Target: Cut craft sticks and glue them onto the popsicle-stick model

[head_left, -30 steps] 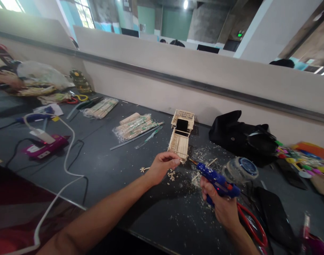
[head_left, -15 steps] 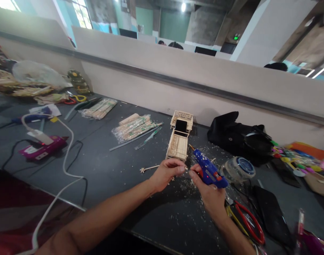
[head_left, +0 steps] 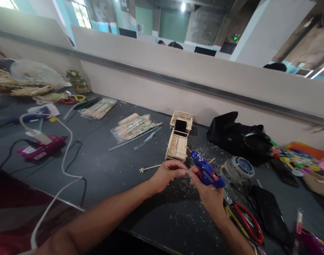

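Note:
My right hand (head_left: 208, 193) is wrapped round a blue glue gun (head_left: 205, 170), whose nozzle points up and left toward a small wooden stick model (head_left: 177, 141) on the dark table. My left hand (head_left: 167, 173) is closed in a pinch, its fingertips meeting my right thumb; whatever tiny piece it holds is too small to name. Both hands hover just in front of the model, over a scatter of wood chips (head_left: 188, 184). A thin stick with a flower-shaped end (head_left: 148, 168) lies left of my left hand.
Bags of wooden sticks (head_left: 134, 127) lie behind. A black bag (head_left: 238, 136), a tape roll (head_left: 237, 169) and red-handled pliers (head_left: 246, 221) are to the right. A pink glue gun (head_left: 38, 148) with a white cable (head_left: 64, 166) sits left. A partition wall (head_left: 177, 78) backs the table.
My right hand brought the glue gun up and left to meet my left hand. My left hand drew back slightly from the model's front edge, and the two hands now touch.

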A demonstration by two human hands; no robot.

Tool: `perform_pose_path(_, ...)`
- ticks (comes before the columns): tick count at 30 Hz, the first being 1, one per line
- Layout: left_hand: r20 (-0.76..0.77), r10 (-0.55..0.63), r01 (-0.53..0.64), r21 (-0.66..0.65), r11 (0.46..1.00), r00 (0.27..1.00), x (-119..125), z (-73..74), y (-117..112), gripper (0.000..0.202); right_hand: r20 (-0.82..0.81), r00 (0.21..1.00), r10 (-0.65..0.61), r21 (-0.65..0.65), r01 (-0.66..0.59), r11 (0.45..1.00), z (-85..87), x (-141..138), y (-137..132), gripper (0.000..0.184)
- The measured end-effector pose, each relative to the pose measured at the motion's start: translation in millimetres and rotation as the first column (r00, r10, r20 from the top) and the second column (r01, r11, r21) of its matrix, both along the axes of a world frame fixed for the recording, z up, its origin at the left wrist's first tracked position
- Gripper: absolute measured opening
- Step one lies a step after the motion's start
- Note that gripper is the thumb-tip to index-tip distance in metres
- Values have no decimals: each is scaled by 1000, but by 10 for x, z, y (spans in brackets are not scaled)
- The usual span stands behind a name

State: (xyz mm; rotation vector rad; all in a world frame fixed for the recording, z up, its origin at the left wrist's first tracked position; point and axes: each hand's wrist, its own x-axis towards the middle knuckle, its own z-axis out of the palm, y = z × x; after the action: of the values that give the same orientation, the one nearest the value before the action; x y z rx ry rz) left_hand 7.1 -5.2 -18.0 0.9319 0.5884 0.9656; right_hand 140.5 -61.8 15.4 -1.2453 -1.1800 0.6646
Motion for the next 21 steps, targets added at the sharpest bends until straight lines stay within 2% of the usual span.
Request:
perform_pose_path(6,62,-15,17,-30,999,998,-28,16,34,37,-46,999,-2,-42,0,999,-16,30,6,15)
perform_pose_path(11,26,-11,10,25,1000,1000,-55,18,60,33,-50,999,-22,-67,18,998,18,38,11,16)
perform_pose_path(21,-30,-69,72,120,990,997,-70,17,75,27,-21,999,43,-69,-44,997,-16,56,0,17)
